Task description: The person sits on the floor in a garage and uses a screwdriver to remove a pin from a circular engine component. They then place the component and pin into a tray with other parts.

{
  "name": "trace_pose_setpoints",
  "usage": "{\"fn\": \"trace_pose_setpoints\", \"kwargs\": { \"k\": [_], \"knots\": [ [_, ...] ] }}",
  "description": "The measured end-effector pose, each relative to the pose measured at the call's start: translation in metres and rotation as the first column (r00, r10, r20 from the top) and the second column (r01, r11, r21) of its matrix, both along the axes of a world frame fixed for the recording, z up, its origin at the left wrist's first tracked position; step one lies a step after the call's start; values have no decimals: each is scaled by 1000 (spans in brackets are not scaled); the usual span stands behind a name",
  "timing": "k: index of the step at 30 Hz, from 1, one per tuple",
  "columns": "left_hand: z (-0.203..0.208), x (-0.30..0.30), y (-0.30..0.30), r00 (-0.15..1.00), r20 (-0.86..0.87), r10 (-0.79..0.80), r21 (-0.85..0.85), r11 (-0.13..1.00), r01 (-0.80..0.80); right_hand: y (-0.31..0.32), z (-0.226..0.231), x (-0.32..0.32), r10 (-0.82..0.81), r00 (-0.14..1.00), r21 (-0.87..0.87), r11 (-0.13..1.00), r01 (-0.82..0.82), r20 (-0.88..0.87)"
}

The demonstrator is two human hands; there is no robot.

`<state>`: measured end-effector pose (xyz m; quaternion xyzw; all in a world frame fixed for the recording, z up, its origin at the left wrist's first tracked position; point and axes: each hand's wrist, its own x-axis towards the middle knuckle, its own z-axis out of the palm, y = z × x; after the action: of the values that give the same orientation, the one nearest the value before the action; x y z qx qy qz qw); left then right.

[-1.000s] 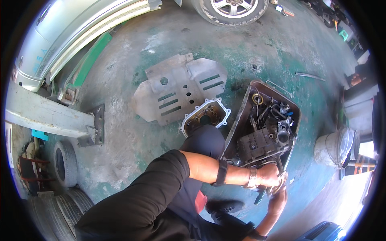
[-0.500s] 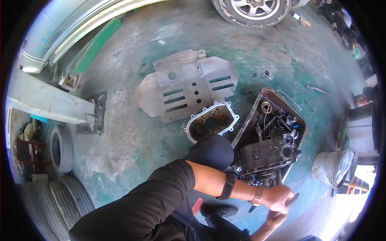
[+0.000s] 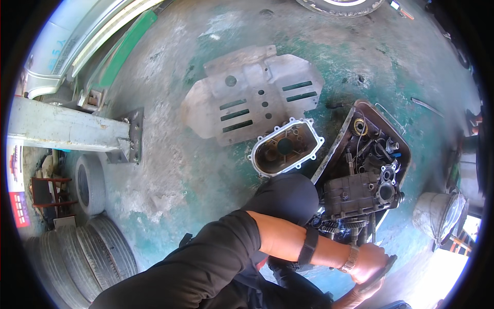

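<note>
Tool [image 3: 380,271]: dark, slim handle, clasped low at the right of the view, just below the tray's near end. Long axis slants from lower left up to upper right. Left hand [image 3: 366,263], watch at the wrist, lies curled over the handle with fingers closed on it; right hand [image 3: 355,296] comes up from the bottom edge beneath it, mostly hidden, so whether it grips cannot be told. Gearbox part [image 3: 360,194]: dark casting with gears, sitting in the oily tray [image 3: 402,138], directly above the hands and close to them; the tool's upper end is turned toward it. Left hand is the nearer to the casting. Cover [image 3: 286,147]: bolt-holed, on the floor left of the tray. Plate [image 3: 252,92]: grey, slotted, farther off.
</note>
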<state>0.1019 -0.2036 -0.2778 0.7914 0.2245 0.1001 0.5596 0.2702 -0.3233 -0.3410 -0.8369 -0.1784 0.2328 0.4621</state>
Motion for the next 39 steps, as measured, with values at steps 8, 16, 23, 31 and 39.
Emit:
{"fn": "trace_pose_setpoints", "kwargs": {
  "k": [8,16,23,31,39],
  "knots": [
    [14,-2,3,934,29,357,16,934,-358,33,-31,3,239,817,320,945,-70,-526],
    [27,-42,41,887,187,421,-52,906,-419,98,-77,-53,534,305,445,838,-316,-789],
    [44,-57,55,806,298,511,-206,859,-468,155,-91,-186,514,412,308,828,-470,-752],
    [36,-78,83,762,258,593,-310,798,-516,252,-163,-295,474,344,175,756,-631,-810],
    [34,-97,95,801,142,581,-555,717,-422,273,-245,-343,356,439,58,826,-561,-825]
  ]
}}
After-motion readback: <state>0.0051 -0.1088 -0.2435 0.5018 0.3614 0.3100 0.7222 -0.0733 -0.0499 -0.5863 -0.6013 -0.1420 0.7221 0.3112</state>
